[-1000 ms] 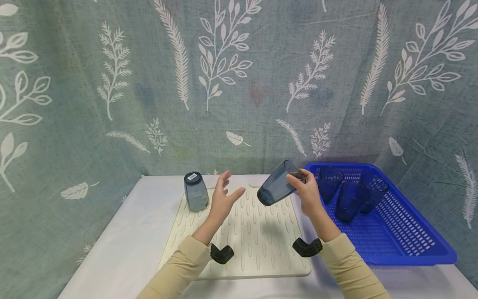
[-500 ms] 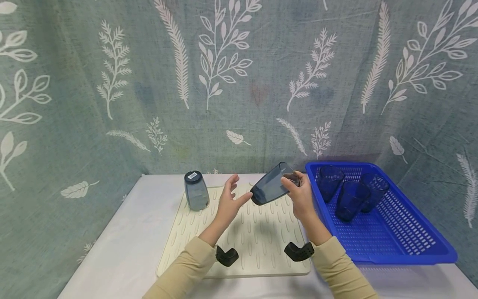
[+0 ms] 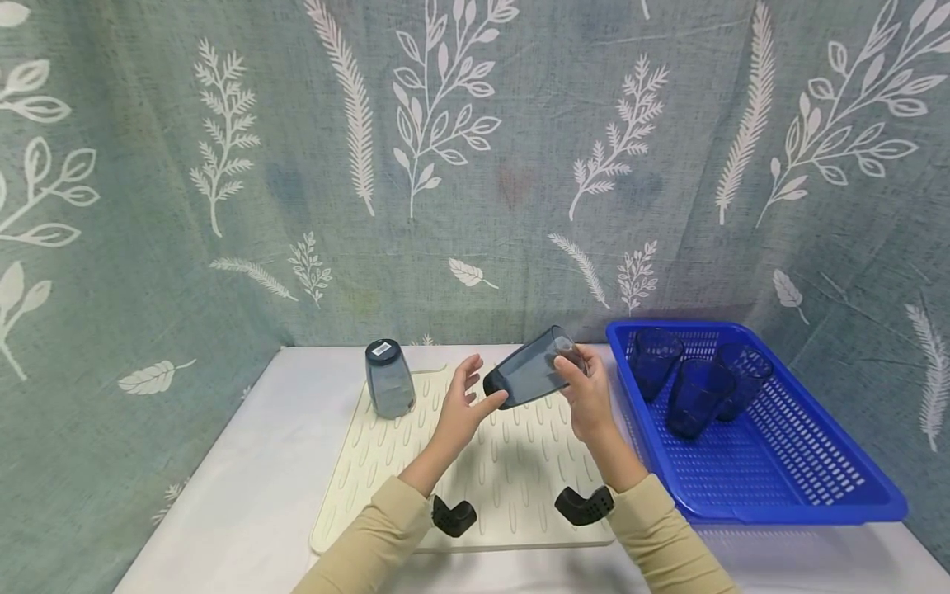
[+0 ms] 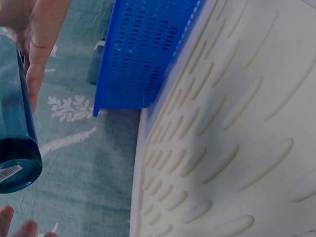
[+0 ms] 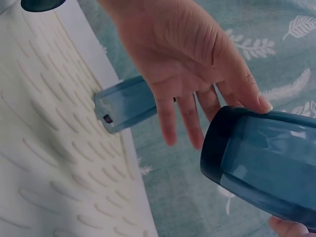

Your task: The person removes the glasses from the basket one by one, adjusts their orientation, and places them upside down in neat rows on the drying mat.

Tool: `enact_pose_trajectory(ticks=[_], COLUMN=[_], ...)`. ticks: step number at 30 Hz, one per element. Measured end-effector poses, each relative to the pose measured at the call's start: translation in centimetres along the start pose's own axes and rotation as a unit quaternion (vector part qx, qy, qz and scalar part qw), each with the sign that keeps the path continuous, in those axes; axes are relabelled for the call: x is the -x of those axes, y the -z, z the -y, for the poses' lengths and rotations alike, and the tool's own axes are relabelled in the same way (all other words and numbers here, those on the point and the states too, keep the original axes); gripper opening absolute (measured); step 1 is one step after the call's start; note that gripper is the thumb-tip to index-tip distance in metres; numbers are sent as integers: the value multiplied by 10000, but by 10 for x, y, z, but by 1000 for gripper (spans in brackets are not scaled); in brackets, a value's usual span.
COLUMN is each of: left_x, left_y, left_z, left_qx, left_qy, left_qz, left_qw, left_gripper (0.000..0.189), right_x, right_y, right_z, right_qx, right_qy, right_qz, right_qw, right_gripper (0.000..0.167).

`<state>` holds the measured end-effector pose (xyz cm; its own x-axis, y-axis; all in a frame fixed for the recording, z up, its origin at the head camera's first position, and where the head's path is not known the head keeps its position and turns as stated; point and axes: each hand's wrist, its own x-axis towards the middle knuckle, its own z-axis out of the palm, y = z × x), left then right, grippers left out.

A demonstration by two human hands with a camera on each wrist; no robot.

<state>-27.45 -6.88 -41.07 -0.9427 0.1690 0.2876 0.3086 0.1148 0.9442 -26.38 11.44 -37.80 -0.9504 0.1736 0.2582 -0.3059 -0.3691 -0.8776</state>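
My right hand (image 3: pixel 591 404) grips a smoky blue drinking glass (image 3: pixel 529 373) near its rim, thumb on the near side. The glass is tilted above the cream ridged mat (image 3: pixel 534 495), its dark, thick base pointing left and down. My left hand (image 3: pixel 458 410) is at that base with fingers extended; its thumb overlaps the base's edge in the head view. From the right wrist, the left thumb (image 5: pixel 259 101) appears right at the base, other fingers spread behind. A label shows on the base in the left wrist view. Another glass (image 3: pixel 391 384) stands upside down at the mat's back left.
To the right stands a blue perforated plastic basket (image 3: pixel 750 487) with 3 glasses (image 3: pixel 695 400) grouped toward its back left. A white table (image 3: pixel 245 462) lies under everything, and a leaf-patterned cloth (image 3: pixel 512 247) hangs behind it.
My right hand has carried the glass left and tilted it flatter. My left hand has moved right and slightly down to meet its base. The upside-down glass and the basket have not moved.
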Motion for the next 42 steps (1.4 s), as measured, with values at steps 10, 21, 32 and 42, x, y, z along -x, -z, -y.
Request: enact_pose_trajectory(ticks=[10,21,32,42], left_x=[5,5,4,0], left_y=[-2,2,15,31], left_z=[5,5,2,-2], left_qx=[259,894,889,1159], left_qy=[-126,-82,-98,-37], left_qz=[391,625,565,618], left_qw=[9988,9940,9944,9913], left_gripper=[70,69,71,73], right_x=[3,2,0,-4], right_y=[-6,-1,16,26], right_z=[-4,-9,-5,-3], right_qx=[-779,-812,441,1541], right_qy=[185,224,-146,-763], right_qz=[301,784,1274,1877], right_qw=[9963,9934,9908,9671], right_gripper=[35,39,59,66])
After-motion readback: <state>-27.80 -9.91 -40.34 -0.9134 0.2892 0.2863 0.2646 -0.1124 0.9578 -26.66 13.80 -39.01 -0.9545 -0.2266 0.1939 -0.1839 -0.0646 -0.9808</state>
